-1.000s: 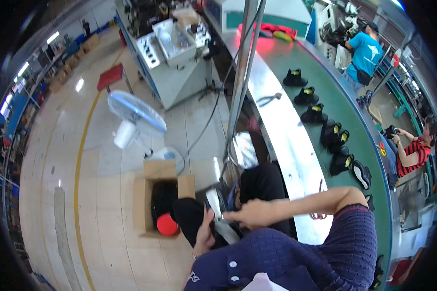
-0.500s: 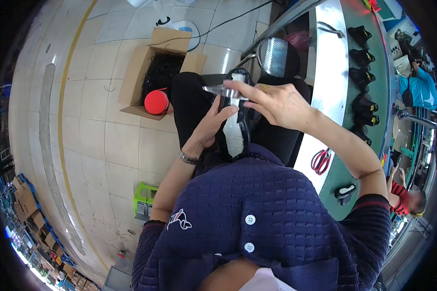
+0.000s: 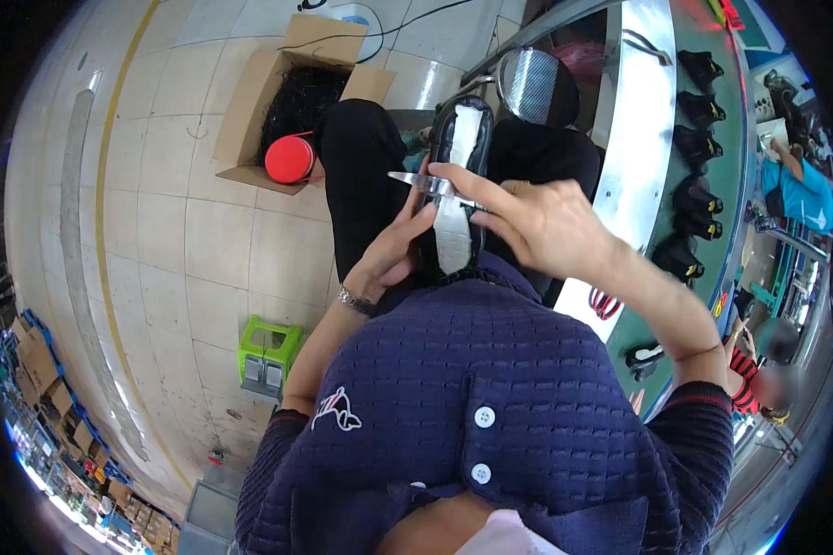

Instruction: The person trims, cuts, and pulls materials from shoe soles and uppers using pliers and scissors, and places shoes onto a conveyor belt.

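Observation:
Upside down on my lap, between my knees, lies a black shoe upper [image 3: 453, 240] with a long white strip along its underside. My left hand [image 3: 391, 252] grips its left side, the thumb against the edge of the white part. A shiny, pointed metal blade [image 3: 416, 179] lies crosswise over the shoe's middle, its tip to the left. My right hand [image 3: 548, 225] holds it from the right, index finger stretched along the top. The blade's handle is hidden, so its exact kind is unclear.
An open cardboard box [image 3: 241, 120] with black scraps and a red round container [image 3: 289, 159] stands left on the floor. A round-topped stool [image 3: 539, 86] is ahead. On the right, a green conveyor [image 3: 662, 310] carries several black shoes. Red-handled scissors [image 3: 604, 303] lie on the metal ledge [image 3: 640, 120].
The blade and both hands have shifted slightly relative to the shoe, uncovering more of the white strip at its far end. The whole view has tilted a little. Both grips stay.

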`<state>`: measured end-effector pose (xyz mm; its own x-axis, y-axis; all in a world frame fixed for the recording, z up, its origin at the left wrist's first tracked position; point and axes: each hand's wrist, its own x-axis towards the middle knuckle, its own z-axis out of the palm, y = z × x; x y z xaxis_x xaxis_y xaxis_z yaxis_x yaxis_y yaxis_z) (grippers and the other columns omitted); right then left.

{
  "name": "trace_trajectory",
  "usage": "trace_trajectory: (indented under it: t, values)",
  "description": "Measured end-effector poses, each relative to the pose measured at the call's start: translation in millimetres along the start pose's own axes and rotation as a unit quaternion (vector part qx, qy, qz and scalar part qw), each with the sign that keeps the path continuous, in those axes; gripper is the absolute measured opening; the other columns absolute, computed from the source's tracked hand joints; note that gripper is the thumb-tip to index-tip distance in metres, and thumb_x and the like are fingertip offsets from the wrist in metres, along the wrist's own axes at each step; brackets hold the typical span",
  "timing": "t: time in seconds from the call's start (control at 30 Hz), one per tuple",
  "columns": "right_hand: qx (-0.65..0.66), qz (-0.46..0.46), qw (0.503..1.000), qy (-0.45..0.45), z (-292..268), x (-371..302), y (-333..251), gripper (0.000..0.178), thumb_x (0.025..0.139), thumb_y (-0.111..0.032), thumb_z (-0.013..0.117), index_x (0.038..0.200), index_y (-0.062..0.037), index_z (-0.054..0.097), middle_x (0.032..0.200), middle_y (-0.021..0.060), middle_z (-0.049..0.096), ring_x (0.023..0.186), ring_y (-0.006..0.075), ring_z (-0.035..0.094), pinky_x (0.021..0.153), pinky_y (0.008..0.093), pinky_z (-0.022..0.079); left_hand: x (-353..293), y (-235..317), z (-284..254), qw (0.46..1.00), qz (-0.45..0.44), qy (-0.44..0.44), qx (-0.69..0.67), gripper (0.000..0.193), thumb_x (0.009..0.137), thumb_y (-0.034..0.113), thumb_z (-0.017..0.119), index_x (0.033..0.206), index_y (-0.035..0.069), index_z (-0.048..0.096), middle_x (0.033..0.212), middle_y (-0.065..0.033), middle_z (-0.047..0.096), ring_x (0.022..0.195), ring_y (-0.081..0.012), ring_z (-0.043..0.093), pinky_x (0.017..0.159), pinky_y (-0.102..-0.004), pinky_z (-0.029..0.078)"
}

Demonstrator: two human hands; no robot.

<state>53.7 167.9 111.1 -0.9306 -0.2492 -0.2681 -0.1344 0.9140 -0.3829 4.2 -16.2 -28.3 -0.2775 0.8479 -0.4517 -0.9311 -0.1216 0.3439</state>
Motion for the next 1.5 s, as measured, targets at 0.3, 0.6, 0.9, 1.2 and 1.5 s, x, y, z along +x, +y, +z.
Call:
trace_trajectory:
  t: [0.3,0.6,0.9,1.2,1.5]
  values:
    - [0.02,-0.006,1.0,0.013,9,-5,-13,0.063,0.088,-0.012,0.053,0.143,-0.0222,0.024,0.059,0.0115,0.061,0.047,0.0194,0.062,0.039,0.0298,0.048,-1,-22,9,0.96,0.201,0.027,0.192,0.073,0.095,0.018,0.051,0.149,0.011,0.004,0.134,-0.0103,0.038,0.121,-0.0157,0.038,0.103,-0.0287,0.028]
    - [0.051,-0.002,0.997,0.062,22,-10,-12,0.059,0.092,-0.022,0.052,0.144,-0.0236,0.025,0.059,0.0102,0.06,0.046,0.0228,0.06,0.038,0.0328,0.045,-8,0,-2,0.98,0.009,0.021,0.198,0.096,0.082,0.011,0.069,0.149,0.016,0.001,0.135,-0.0074,0.038,0.119,-0.0171,0.043,0.099,-0.0322,0.039]
    - [0.111,0.134,0.964,0.201,40,-35,56,0.052,0.092,-0.027,0.054,0.138,-0.0179,0.034,0.074,0.0147,0.067,0.067,0.0293,0.068,0.061,0.0375,0.055,48,45,21,0.967,-0.096,0.027,0.235,0.096,0.078,0.03,0.075,0.148,0.017,0.011,0.125,-0.0102,0.049,0.112,-0.0195,0.052,0.083,-0.0407,0.051]
    - [0.137,0.423,0.844,0.301,103,-118,108,0.053,0.09,-0.038,0.057,0.138,-0.0211,0.042,0.085,0.0165,0.066,0.078,0.0263,0.067,0.072,0.0374,0.051,13,47,68,0.858,0.124,-0.045,0.497,0.104,0.063,0.019,0.085,0.142,0.003,0.019,0.135,-0.0119,0.042,0.126,-0.0217,0.039,0.107,-0.0345,0.03]
    - [0.044,0.514,0.829,0.216,157,-180,164,0.049,0.088,-0.033,0.061,0.135,-0.0302,0.047,0.087,0.0165,0.056,0.081,0.028,0.056,0.078,0.0408,0.045,28,33,75,0.758,0.239,-0.092,0.6,0.125,0.064,0.012,0.083,0.147,0.01,-0.011,0.154,-0.0133,0.006,0.14,-0.0207,0.019,0.112,-0.0341,0.021]
